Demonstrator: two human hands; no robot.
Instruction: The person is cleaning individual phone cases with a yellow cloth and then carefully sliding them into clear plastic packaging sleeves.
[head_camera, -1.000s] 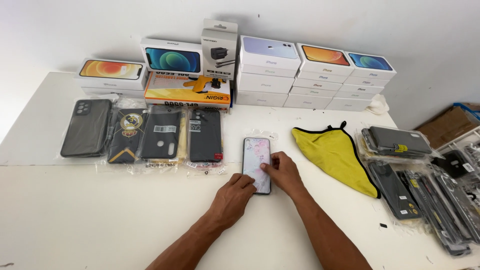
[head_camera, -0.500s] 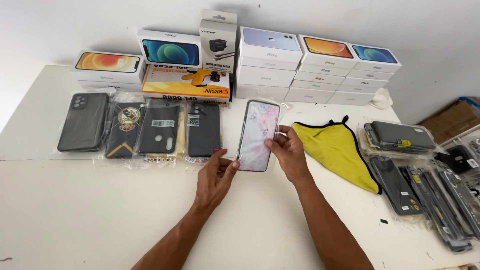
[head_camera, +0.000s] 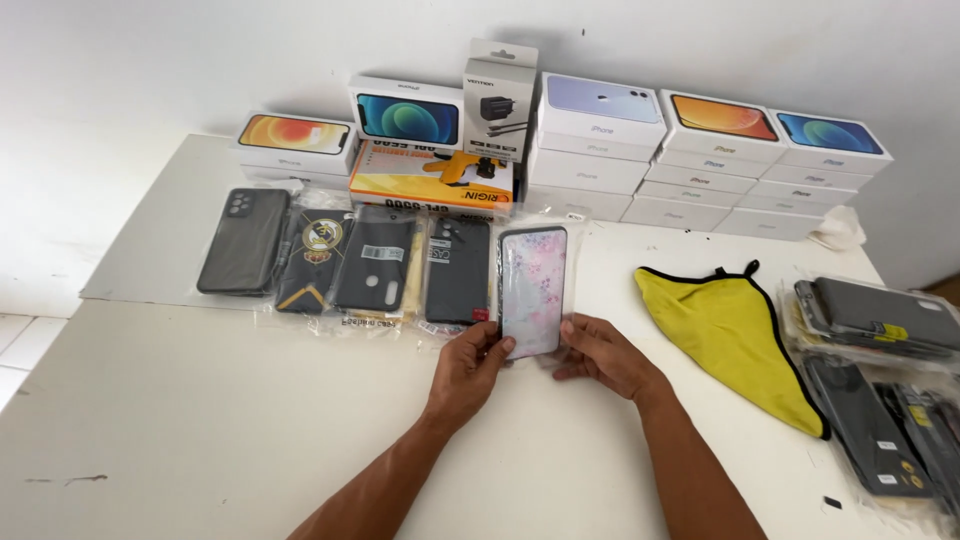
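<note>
Head view: I'm pinching the floral phone case (head_camera: 533, 290) by its lower corners, left hand (head_camera: 470, 368) and right hand (head_camera: 603, 356) both closed, aligning it beside the packaged cases (head_camera: 345, 262) mid-table (head_camera: 200, 420).

Pink floral phone case (head_camera: 533, 290), yellow black-trimmed cloth (head_camera: 735, 335), white table (head_camera: 200, 400).

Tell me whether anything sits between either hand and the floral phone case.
Nothing does. The left hand and right hand both grip the floral phone case directly at its lower end, fingers touching it.
</note>
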